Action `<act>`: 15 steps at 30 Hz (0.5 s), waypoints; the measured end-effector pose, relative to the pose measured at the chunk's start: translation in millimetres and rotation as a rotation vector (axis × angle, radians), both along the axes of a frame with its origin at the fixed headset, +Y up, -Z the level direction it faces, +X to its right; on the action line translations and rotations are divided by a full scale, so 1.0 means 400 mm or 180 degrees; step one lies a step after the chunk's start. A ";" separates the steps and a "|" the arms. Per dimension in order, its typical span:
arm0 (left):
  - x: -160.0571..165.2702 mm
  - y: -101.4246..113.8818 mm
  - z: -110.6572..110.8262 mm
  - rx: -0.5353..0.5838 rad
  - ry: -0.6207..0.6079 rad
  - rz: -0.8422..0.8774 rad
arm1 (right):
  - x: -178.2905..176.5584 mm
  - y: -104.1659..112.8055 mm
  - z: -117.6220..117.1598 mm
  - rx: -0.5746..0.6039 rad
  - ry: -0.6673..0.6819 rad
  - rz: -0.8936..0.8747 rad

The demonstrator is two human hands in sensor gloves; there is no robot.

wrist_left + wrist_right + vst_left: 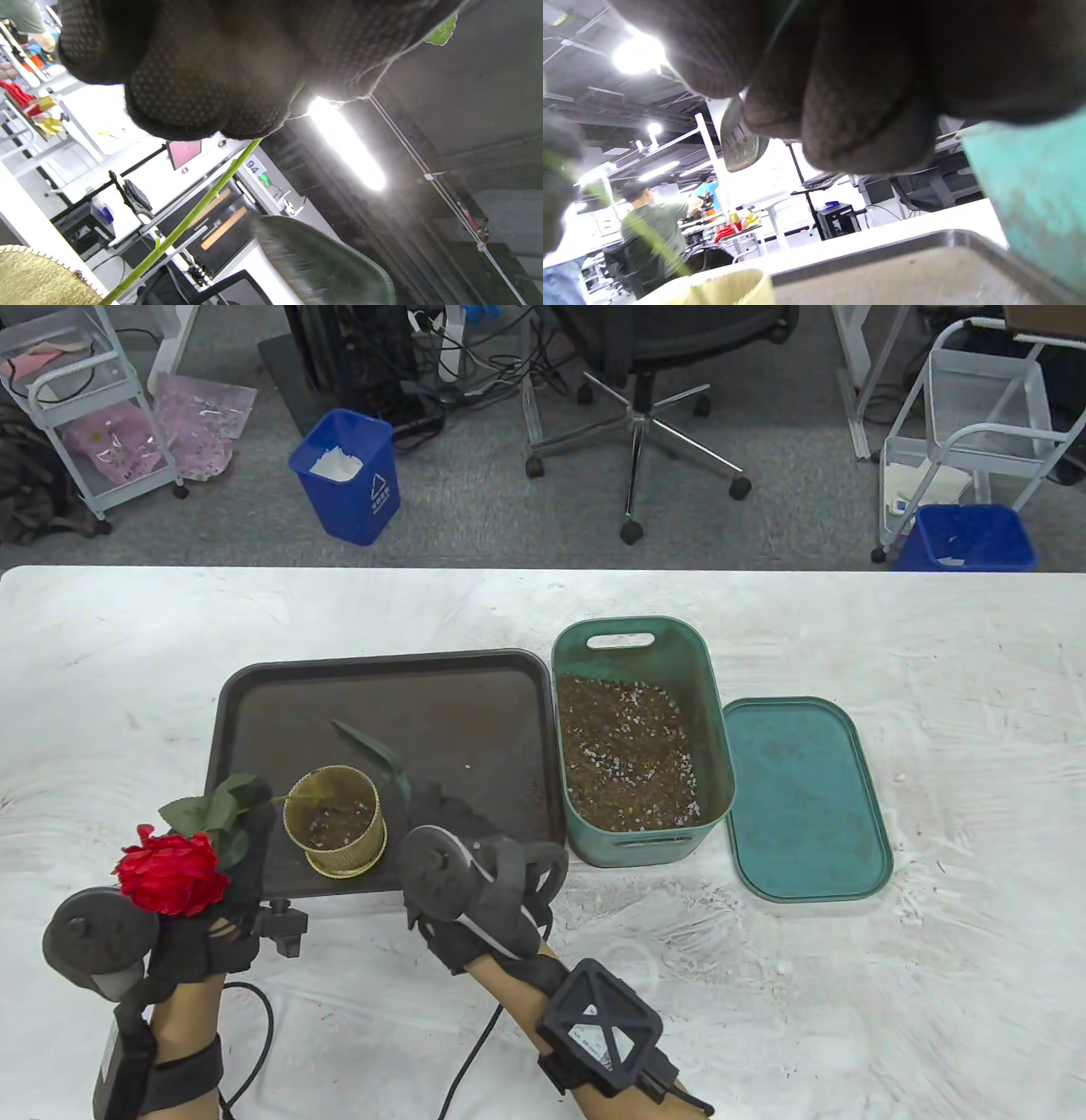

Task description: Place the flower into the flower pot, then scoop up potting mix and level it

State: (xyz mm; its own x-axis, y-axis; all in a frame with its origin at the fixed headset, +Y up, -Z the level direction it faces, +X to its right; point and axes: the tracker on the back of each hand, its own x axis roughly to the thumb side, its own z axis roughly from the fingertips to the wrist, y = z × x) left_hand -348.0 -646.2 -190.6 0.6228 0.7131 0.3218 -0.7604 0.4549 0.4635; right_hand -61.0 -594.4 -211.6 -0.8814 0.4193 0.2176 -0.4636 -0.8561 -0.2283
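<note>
Flower [172, 871] with red bloom held in left hand [199, 933] at near-left corner of dark tray [475, 704]; bloom lying over back of glove, green leaves [222, 808] just above it; green stem [178, 231] seen in left wrist view running out from between curled gloved fingers [178, 101] toward woven rim of flower pot [334, 819], stem end reaching over pot rim in table view; fingers closed around stem. Flower pot, golden and woven, standing upright on tray near its front edge, a few pale specks visible on its bottom. Right hand [475, 891] resting over front edge of tray, just right of pot, fingers curled downward; grey rounded edge of some object [739, 142] showing between fingers in right wrist view, identity not discernible, grip not determinable. Green leaf-shaped piece [373, 753] lying on tray behind pot, extending toward right hand. Green bin [708, 712] touching right side of tray, partly filled with brown potting mix [628, 751] flecked with white; green lid [806, 797] lying flat just beside bin on white table [933, 661]. Beyond table: blue waste bins [348, 475], office chair base [636, 432], white wire carts [976, 407].
</note>
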 end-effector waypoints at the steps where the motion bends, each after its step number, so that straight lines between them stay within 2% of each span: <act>1: 0.001 -0.001 0.000 -0.0002 -0.0009 0.0009 | 0.033 0.034 -0.009 0.0001 -0.0090 -0.0011; 4: 0.007 -0.001 0.000 -0.0003 -0.0038 -0.0001 | 0.129 0.115 -0.039 -0.0012 -0.0423 0.0070; 7: 0.015 0.002 0.001 0.0013 -0.0046 -0.0084 | 0.228 0.166 -0.081 -0.0205 -0.0805 0.0154; 11: 0.017 0.003 0.002 0.0019 -0.0044 -0.0114 | 0.345 0.190 -0.133 -0.0435 -0.1253 0.0214; 15: 0.021 0.001 0.000 0.0003 -0.0076 -0.0077 | 0.404 0.162 -0.189 -0.0861 -0.1495 0.0450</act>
State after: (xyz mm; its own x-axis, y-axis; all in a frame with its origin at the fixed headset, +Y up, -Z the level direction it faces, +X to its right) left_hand -339.7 -645.9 -190.6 0.6319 0.6977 0.3375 -0.7601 0.4729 0.4457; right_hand 100.5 -529.6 -287.3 -0.9094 0.2762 -0.3110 -0.2413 -0.9594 -0.1464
